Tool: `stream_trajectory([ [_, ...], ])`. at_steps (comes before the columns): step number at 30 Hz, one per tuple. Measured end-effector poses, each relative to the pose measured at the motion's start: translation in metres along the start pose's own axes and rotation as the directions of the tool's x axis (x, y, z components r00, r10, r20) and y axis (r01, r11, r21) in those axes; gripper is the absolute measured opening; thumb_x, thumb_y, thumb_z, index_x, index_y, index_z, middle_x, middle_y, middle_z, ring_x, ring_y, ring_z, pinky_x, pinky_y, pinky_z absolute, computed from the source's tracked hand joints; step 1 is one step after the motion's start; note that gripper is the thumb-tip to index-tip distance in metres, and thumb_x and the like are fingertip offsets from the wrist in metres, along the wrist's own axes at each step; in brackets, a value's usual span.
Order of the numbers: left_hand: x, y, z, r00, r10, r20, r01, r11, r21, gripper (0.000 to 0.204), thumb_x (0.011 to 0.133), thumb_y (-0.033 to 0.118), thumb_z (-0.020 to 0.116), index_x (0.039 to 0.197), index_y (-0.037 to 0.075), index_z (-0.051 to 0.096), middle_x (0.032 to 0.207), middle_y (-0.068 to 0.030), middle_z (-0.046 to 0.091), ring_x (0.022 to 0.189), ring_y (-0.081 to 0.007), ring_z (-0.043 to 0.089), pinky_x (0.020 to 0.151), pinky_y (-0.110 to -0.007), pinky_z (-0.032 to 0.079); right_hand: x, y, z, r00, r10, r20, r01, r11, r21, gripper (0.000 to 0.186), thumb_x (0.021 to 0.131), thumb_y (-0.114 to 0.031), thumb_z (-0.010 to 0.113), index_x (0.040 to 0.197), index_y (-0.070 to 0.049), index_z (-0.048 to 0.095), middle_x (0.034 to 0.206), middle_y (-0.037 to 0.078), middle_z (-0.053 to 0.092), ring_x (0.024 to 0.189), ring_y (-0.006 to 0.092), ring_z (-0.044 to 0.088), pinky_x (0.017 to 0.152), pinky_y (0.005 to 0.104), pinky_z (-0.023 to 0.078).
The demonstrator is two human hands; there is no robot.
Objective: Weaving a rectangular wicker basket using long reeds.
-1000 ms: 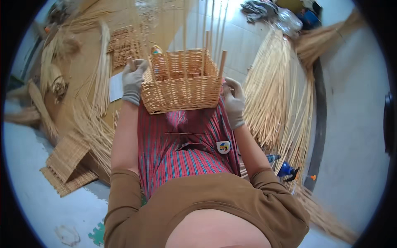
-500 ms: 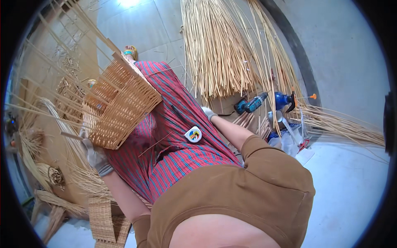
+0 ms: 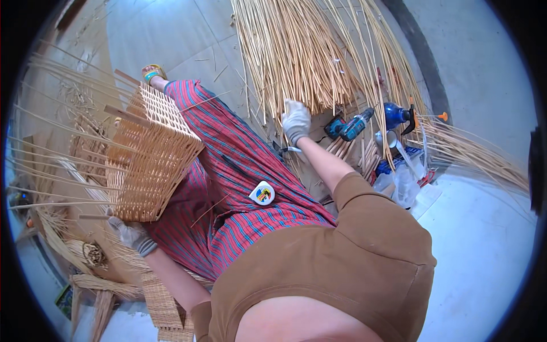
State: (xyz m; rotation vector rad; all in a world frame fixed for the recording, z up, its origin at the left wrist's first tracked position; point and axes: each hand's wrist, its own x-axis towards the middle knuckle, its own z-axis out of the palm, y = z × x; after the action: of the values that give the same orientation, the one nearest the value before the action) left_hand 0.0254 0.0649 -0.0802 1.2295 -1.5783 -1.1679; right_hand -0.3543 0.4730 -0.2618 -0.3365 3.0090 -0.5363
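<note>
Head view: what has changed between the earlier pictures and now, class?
The right hand has left the basket and moved right to the cane bundle; any grip there is unclear. The view swung right; the basket now appears farther left and tilted. The left hand stays at the basket, the white case on the striped cloth.

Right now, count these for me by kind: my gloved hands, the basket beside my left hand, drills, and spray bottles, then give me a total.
Gloved hands: 2 (left hand, right hand)
Baskets beside the left hand: 1 (woven basket)
Drills: 1 (teal drill)
Spray bottles: 1 (blue spray bottle)
Total: 5
</note>
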Motion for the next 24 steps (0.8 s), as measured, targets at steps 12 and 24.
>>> stream_trajectory([
  [12, -0.044, 0.007, 0.040, 0.989, 0.124, -0.077, -0.108, 0.976, 0.190, 0.050, 0.093, 0.018, 0.067, 0.134, -0.004, 0.048, 0.128, -0.0128, 0.057, 0.116, -0.0234, 0.053, 0.104, -0.038, 0.040, 0.033, 0.093, 0.036, 0.819, 0.031, 0.573, -0.271, 0.901, 0.338, 0.032, 0.086, -0.027, 0.060, 0.109, -0.005, 0.067, 0.087, 0.013, 0.072, 0.076, 0.0234, 0.070, 0.071, 0.0364, 0.056],
  [24, -0.046, -0.002, 0.057, 0.985, 0.071, -0.154, -0.088, 0.990, -0.107, 0.062, 0.090, 0.002, 0.067, 0.143, -0.001, 0.035, 0.137, -0.0153, 0.048, 0.124, -0.0244, 0.050, 0.108, -0.035, 0.037, 0.091, 0.102, 0.006, 0.669, -0.050, 0.741, -0.741, 0.027, 0.671, 0.021, 0.102, -0.025, 0.048, 0.084, -0.017, 0.041, 0.065, -0.001, 0.038, 0.050, 0.0104, 0.040, 0.040, 0.0242, 0.030],
])
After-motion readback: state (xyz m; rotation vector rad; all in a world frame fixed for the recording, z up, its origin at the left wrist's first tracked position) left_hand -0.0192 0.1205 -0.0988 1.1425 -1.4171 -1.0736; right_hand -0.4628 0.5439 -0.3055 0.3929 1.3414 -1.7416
